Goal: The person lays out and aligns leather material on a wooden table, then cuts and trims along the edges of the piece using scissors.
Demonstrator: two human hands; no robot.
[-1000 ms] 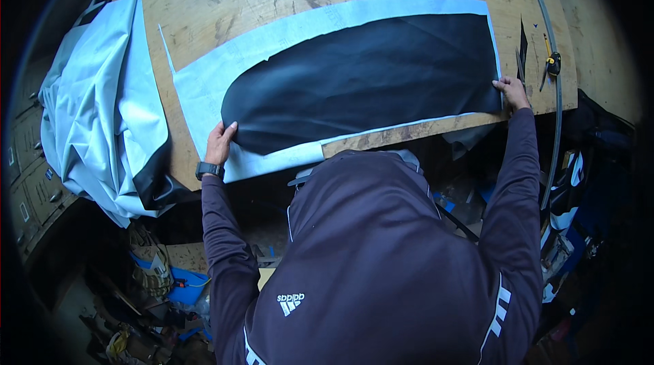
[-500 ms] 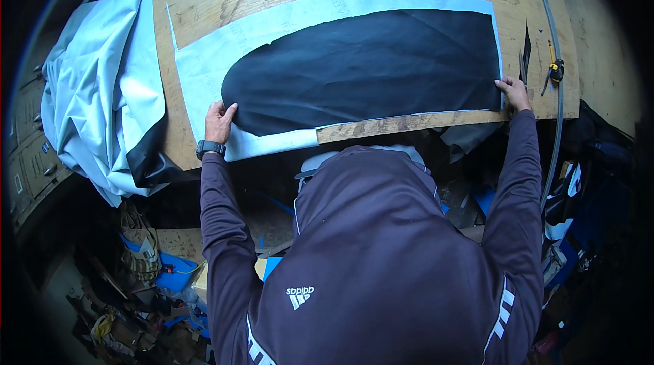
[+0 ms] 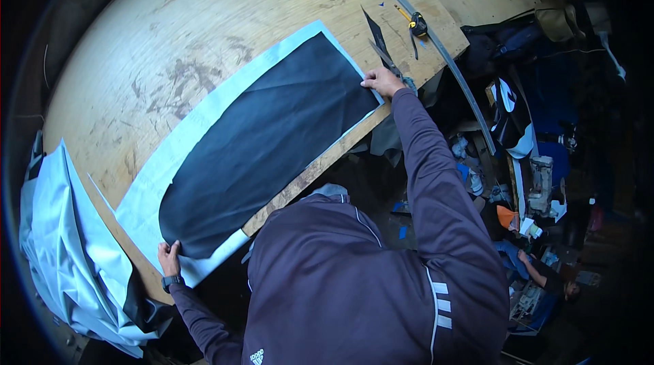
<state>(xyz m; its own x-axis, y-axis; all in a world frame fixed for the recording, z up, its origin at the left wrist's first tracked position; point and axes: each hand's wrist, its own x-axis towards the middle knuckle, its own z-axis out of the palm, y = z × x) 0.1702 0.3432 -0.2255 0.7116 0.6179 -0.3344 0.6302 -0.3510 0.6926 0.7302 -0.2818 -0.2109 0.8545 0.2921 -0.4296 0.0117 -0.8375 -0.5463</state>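
Observation:
A black sheet [image 3: 259, 147] with a curved edge lies on a larger pale blue-white sheet [image 3: 139, 208] along the table's near edge. At its lower left corner, my left hand [image 3: 169, 256] rests on the sheets, thumb and finger apart. My right hand [image 3: 380, 82] has its fingers closed on the sheets' right edge. Just beyond it lie scissors [image 3: 406, 83] beside a narrow dark strip [image 3: 373, 27]. A bundle of pale material [image 3: 68, 235] with a dark underside hangs over the table's left edge.
The wooden table [image 3: 122, 106] carries a long curved metal strip [image 3: 449, 65] and a yellow-black tape measure [image 3: 418, 23] at the right. Below right are cluttered items, an orange piece [image 3: 506, 216] and another person [image 3: 541, 273], partly visible.
The view has turned right and rotated, so the table now slants and another person shows at lower right. Both hands stay at the ends of the sheets.

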